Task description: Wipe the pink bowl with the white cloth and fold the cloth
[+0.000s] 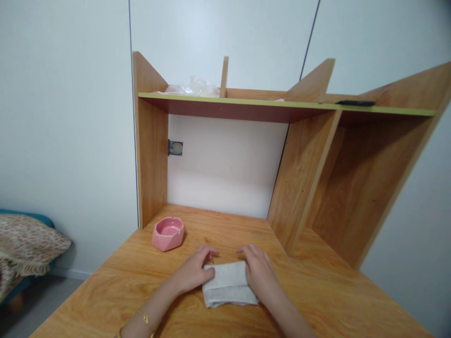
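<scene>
A folded light grey cloth [229, 277] lies flat on the wooden desk, a folded edge running across its front half. My left hand [197, 270] is at its left side, the thumb resting on the upper left corner. The other fingers of that hand are apart from the thumb, curved forward beyond the cloth. Against the right edge of the cloth is my right hand [260, 272], its fingers reaching forward and bent, its thumb hidden. Neither hand is closed round the cloth.
A pink faceted ashtray [168, 241] stands at the desk's back left. Behind rises a wooden shelf unit [153, 159] with upright panels. Clear plastic wrapping [193, 88] and a dark flat object [355, 103] lie on its upper shelf. A patterned fringed cover [31, 241] is at far left.
</scene>
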Demonstrator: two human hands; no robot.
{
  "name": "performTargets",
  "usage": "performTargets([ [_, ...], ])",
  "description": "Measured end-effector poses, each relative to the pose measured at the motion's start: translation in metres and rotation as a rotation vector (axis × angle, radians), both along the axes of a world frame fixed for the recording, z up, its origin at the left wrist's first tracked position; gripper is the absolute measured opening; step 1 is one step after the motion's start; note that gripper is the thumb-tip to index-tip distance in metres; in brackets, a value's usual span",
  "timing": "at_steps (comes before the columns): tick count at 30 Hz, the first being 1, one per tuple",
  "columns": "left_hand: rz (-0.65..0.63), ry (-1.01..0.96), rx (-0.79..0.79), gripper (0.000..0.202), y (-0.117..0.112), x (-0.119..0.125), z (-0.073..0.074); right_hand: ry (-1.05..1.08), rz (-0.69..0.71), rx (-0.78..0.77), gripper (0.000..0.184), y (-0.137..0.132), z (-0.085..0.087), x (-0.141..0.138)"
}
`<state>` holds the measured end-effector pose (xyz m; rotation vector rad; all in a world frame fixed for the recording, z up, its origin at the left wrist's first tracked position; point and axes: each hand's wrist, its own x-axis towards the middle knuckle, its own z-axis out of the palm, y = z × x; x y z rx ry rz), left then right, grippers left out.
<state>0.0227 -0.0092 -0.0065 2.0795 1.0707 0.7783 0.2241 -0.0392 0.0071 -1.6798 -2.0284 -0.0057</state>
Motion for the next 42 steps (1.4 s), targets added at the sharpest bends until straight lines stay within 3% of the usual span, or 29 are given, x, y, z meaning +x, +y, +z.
performTargets([
  [4, -0.031, -0.010, -0.066, 0.040, 0.001, -0.006, 0.007, 0.112, 0.039, 0.018, 0.048, 0.004, -0.014, -0.002],
  [8, -0.020, 0.090, -0.090, 0.034, 0.004, -0.028, 0.024, 0.151, 0.059, 0.004, 0.050, 0.008, -0.029, -0.004],
  [17, 0.122, 0.372, -0.087, 0.038, -0.001, -0.070, 0.051, 0.104, 0.021, -0.042, 0.047, 0.011, -0.033, -0.002],
  [25, 0.174, 0.587, 0.011, 0.038, 0.011, -0.094, 0.050, 0.074, -0.017, -0.091, 0.044, 0.014, -0.042, -0.004],
  [32, 0.387, 0.735, 0.212, 0.032, 0.004, -0.102, 0.058, 0.043, -0.022, -0.107, 0.043, 0.015, -0.042, -0.004],
  [42, 0.417, 0.692, 0.256, 0.025, 0.009, -0.108, 0.047, 0.066, 0.017, -0.104, 0.043, 0.017, -0.044, -0.002],
])
